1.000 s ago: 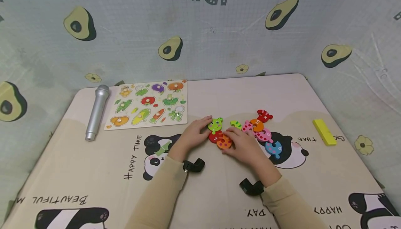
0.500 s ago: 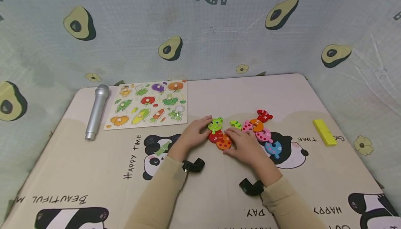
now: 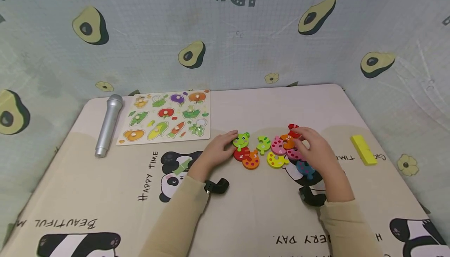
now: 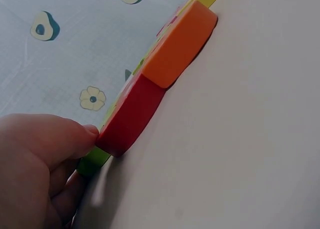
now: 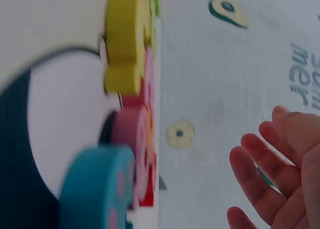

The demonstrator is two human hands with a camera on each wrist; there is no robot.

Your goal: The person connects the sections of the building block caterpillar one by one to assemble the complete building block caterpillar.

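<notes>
My left hand (image 3: 218,151) holds the green smiling head piece (image 3: 241,141) of a caterpillar puzzle at its left side. In the left wrist view its thumb lies right at the edge of the red piece (image 4: 131,116). That red piece joins the head to an orange spotted piece (image 3: 251,160). Over the loose pieces on the right hovers my right hand (image 3: 318,151), fingers apart and holding nothing in the right wrist view. It partly covers a red striped piece (image 3: 293,127), a pink piece (image 3: 293,154) and a blue piece (image 3: 305,168).
Between the hands lie a light green piece (image 3: 263,144) and a yellow piece (image 3: 275,160). A vegetable puzzle board (image 3: 149,135) and a silver microphone (image 3: 108,126) are at the back left. A yellow block (image 3: 364,150) lies near the right edge of the table.
My right hand has left the orange piece and moved right, above the loose pieces. The yellow piece and more of the light green one now show. My left hand stays put.
</notes>
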